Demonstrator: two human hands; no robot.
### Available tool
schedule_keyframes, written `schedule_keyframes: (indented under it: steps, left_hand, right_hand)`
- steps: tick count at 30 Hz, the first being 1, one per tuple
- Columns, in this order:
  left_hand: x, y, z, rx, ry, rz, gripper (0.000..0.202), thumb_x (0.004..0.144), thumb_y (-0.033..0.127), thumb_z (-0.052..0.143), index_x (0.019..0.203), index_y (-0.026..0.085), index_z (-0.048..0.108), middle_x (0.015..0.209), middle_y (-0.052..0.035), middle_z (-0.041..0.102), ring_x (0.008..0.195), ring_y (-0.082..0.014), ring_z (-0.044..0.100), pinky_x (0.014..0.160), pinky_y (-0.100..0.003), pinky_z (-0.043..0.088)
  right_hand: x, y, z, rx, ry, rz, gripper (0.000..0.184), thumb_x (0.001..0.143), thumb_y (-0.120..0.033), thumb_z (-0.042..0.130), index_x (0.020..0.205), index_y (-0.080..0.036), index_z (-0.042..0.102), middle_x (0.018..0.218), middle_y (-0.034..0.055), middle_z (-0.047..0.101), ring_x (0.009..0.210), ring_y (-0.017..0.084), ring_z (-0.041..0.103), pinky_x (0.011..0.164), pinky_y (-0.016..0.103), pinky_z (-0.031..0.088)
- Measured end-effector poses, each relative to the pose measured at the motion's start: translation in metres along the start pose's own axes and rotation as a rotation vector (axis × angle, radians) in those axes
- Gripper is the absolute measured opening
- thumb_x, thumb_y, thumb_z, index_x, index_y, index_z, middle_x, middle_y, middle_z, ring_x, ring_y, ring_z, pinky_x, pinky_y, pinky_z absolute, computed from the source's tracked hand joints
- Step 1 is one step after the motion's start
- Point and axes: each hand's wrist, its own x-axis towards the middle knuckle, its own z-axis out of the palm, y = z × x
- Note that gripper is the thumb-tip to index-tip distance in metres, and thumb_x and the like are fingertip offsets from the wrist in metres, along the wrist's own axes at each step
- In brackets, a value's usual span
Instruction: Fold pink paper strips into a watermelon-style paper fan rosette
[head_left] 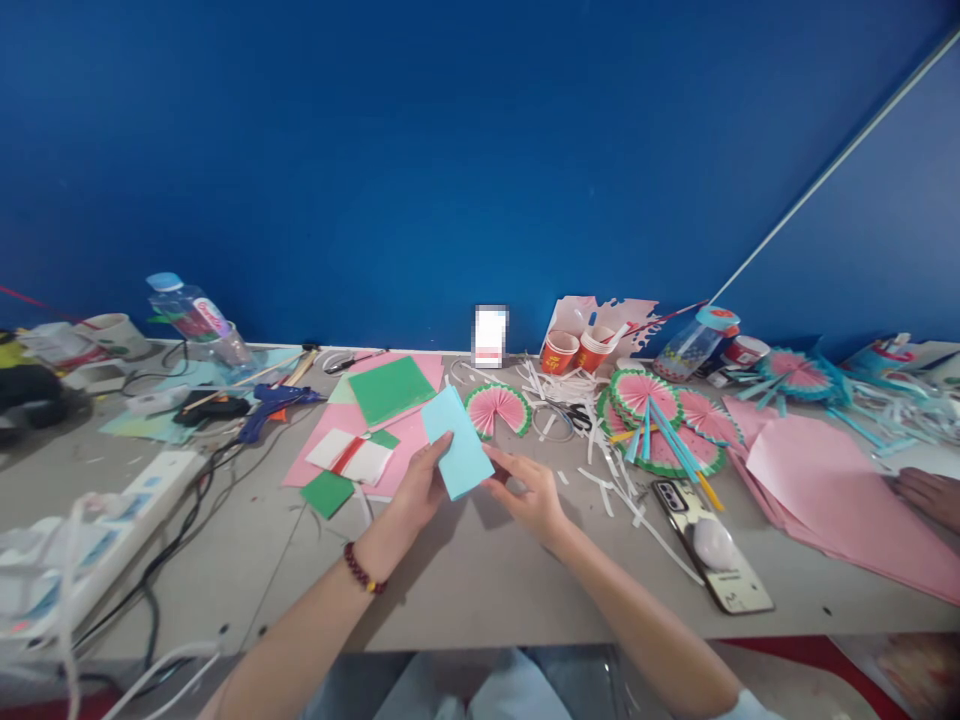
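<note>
A light blue paper rectangle point(457, 440) is held up over the grey table point(465, 580) between both hands. My left hand point(424, 485) grips its left lower edge with thumb on top; a dark red bead bracelet sits on that wrist. My right hand point(529, 490) pinches its right lower corner. Just behind the paper lies a half-round pink and green watermelon paper fan point(496, 408).
Pink sheets point(337, 430) with green point(390, 388) and white pieces lie at left, beside a blue glue gun point(274, 405), a power strip point(112, 520) and cables. At right are several watermelon fans point(660, 420), paper cups point(577, 350), a phone point(712, 545), large pink paper point(840, 490), and another person's hand point(930, 495).
</note>
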Motion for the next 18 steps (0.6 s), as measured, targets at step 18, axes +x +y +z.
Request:
schedule_keyframes:
  steps: [18]
  left_hand:
    - [-0.0016,0.0000,0.0012,-0.007,0.036,0.003,0.035,0.065,0.043,0.075,0.081,0.013,0.066,0.079,-0.0060,0.071,0.068,-0.0181,0.063,0.066,-0.028,0.050]
  right_hand:
    - [-0.0021,0.0012,0.0006,0.005,-0.012,0.056,0.034,0.083,-0.036,0.061,0.116,-0.025,0.065,0.071,0.0014,0.065,0.058,0.012,0.057,0.063,0.026,0.051]
